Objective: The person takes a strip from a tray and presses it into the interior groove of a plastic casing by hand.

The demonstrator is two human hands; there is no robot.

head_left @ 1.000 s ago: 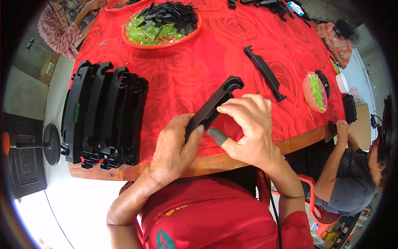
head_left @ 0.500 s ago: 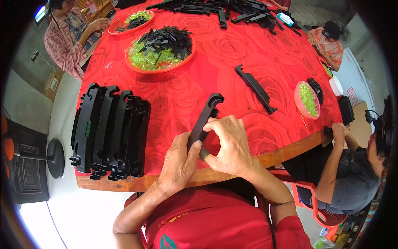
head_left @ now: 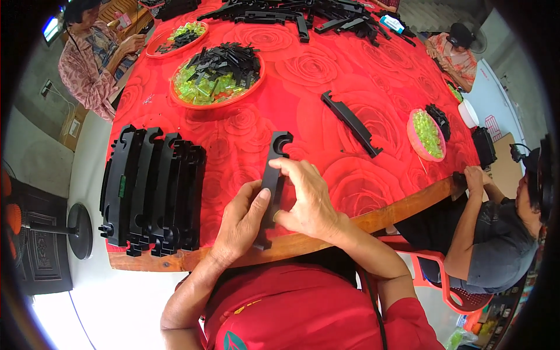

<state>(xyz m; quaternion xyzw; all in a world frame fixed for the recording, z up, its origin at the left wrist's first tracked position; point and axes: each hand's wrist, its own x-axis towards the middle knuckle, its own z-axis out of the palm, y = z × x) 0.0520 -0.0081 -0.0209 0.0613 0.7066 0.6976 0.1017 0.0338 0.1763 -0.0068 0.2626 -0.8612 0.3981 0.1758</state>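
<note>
A long black plastic part [head_left: 270,175] with a hook-shaped notch at its far end is held between my hands, over the table's near edge. My left hand [head_left: 240,217] grips it from the left, thumb lying on top. My right hand [head_left: 310,201] pinches it from the right, with the index finger at its upper half and the thumb lower down. The palm sides of both hands are partly hidden. To the left lie several similar black parts [head_left: 149,192] side by side. Another single black part [head_left: 352,123] rests on the red cloth to the right.
A red basin [head_left: 174,98] holds yellow-green clear pieces and black strips. Behind it is a smaller red tray [head_left: 153,53]. A pink bowl [head_left: 412,140] of yellow-green pieces stands right. Black parts [head_left: 280,16] are heaped at the far side. Other people sit around the table.
The held part has turned more upright in view, and its lower end now shows below my hands. My right hand has shifted slightly left and opened wider along the part.
</note>
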